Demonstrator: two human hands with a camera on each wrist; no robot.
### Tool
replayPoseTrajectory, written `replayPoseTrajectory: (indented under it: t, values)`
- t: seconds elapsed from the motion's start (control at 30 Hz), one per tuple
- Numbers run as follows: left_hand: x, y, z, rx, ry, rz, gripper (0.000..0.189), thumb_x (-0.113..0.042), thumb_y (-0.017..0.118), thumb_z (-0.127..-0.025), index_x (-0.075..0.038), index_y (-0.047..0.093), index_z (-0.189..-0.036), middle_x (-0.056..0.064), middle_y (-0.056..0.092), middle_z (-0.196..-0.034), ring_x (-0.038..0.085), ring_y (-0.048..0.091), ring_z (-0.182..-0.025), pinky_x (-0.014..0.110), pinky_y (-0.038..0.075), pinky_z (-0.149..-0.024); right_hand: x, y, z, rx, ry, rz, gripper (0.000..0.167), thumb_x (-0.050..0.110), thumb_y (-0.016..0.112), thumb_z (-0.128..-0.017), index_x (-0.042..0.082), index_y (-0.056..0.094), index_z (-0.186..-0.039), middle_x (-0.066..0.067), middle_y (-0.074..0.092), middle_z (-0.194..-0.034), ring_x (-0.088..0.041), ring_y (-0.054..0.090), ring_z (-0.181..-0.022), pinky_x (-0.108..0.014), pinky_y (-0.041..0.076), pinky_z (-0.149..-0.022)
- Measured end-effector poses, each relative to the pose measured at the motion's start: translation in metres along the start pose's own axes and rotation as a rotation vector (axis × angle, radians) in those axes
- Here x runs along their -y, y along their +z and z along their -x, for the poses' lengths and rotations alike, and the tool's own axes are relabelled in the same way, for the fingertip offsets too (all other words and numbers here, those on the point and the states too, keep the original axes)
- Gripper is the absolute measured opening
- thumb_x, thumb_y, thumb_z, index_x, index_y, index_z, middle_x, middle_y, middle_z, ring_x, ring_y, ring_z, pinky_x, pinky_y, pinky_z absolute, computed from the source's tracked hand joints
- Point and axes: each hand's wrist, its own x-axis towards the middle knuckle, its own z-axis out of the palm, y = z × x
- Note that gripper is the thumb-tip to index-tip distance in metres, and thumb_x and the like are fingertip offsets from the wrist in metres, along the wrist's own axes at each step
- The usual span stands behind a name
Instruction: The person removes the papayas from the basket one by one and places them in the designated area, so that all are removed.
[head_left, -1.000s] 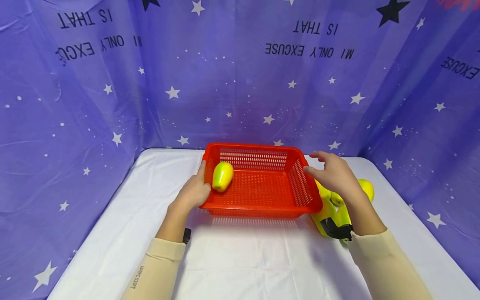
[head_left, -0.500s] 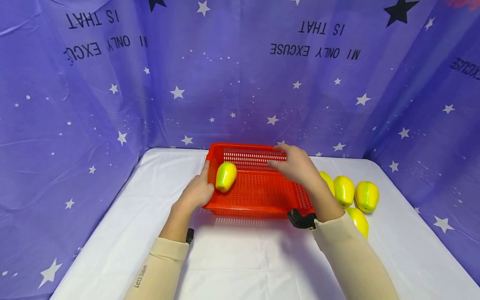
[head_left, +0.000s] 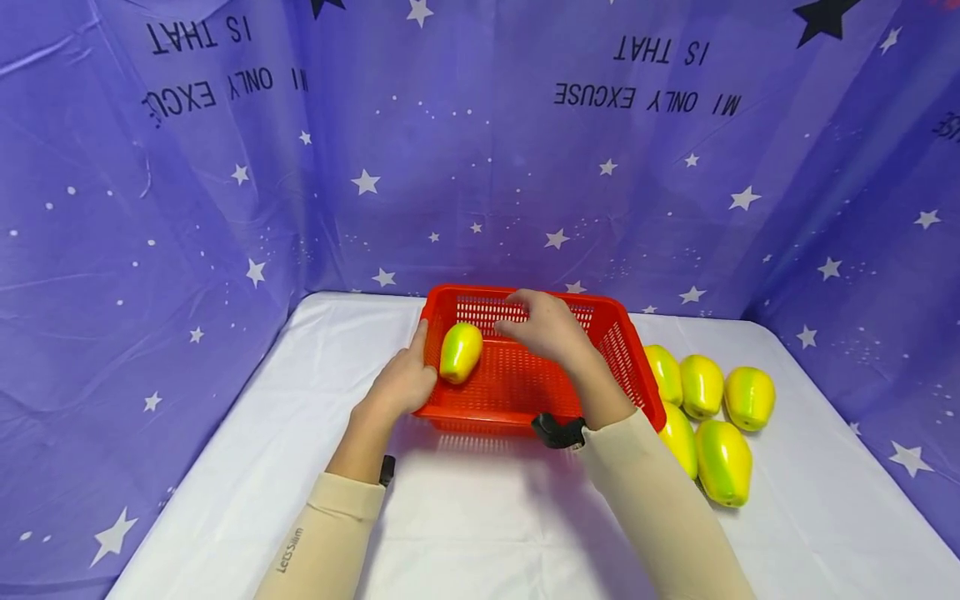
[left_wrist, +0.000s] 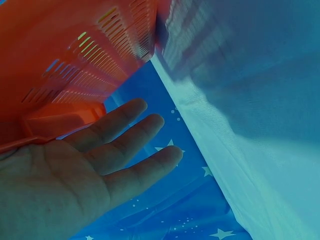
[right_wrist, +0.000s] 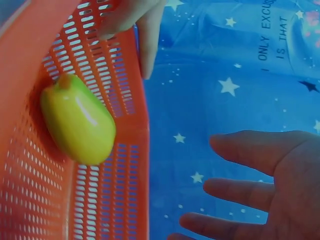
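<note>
A red slotted plastic basket (head_left: 495, 417) stands on the white table, with one glossy yellow-green fruit shaped like a papaya (head_left: 461, 353) inside at its left end. My left hand (head_left: 405, 379) holds the basket's left rim. In the right wrist view its thumb reaches inside over the rim; the left wrist view has three fingers (left_wrist: 132, 172) stretched out beneath, along the outside. Above the basket's middle is my right hand (head_left: 551, 329), fingers spread and holding nothing. The right wrist view also has the fruit (right_wrist: 80, 122) resting against the basket wall, apart from the right hand (right_wrist: 260, 185).
Several more of these fruits (head_left: 723, 462) lie grouped on the table to the right of the basket, the nearest right by its wall. A white cloth (head_left: 465, 533) covers the table. Purple star-printed curtains (head_left: 480, 167) rise behind and at both sides.
My right hand has moved left from beyond the basket's right rim to over its middle, uncovering the fruits on the right. The left hand keeps its hold; the view has shifted slightly.
</note>
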Motion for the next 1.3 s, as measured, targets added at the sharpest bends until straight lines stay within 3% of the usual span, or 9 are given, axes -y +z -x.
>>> replayPoseTrajectory:
  t: [0.27,0.7,0.93,1.3]
  values:
    - [0.0,0.0,0.0,-0.004,-0.005,0.003,0.083,-0.016,0.042,-0.095,-0.015,0.002,-0.168,0.029,0.052,-0.148,0.038,0.055,-0.127,0.055,0.042,-0.112,0.001,0.02,-0.022,0.032,0.026,-0.006,0.059,0.036,0.071,-0.093,0.008,0.06,-0.143,-0.019,0.065,-0.137,-0.038,0.059,-0.127,-0.055,0.048,-0.106]
    - [-0.001,0.0,-0.001,-0.007,-0.029,0.007,0.083,-0.018,0.044,-0.096,-0.019,0.003,-0.168,0.027,0.052,-0.149,0.037,0.055,-0.129,0.055,0.042,-0.113,0.002,0.037,-0.046,0.089,0.095,-0.074,0.058,0.034,0.07,-0.094,0.008,0.059,-0.145,-0.016,0.055,-0.151,-0.039,0.051,-0.138,-0.055,0.045,-0.112]
    - [0.0,0.001,0.001,-0.005,-0.035,0.016,0.083,-0.017,0.044,-0.097,-0.019,0.002,-0.168,0.027,0.051,-0.149,0.037,0.055,-0.13,0.055,0.041,-0.113,0.004,0.05,-0.057,0.105,0.079,-0.102,0.056,0.031,0.07,-0.093,0.004,0.061,-0.141,-0.017,0.058,-0.147,-0.038,0.055,-0.134,-0.052,0.047,-0.11]
    - [-0.001,0.003,0.0,-0.004,-0.034,0.006,0.083,-0.017,0.044,-0.097,-0.019,0.002,-0.168,0.026,0.054,-0.144,0.035,0.057,-0.122,0.055,0.044,-0.109,0.009,0.065,-0.074,0.15,0.122,-0.113,0.053,0.026,0.073,-0.09,0.004,0.064,-0.138,-0.017,0.062,-0.141,-0.037,0.057,-0.129,-0.051,0.05,-0.107]
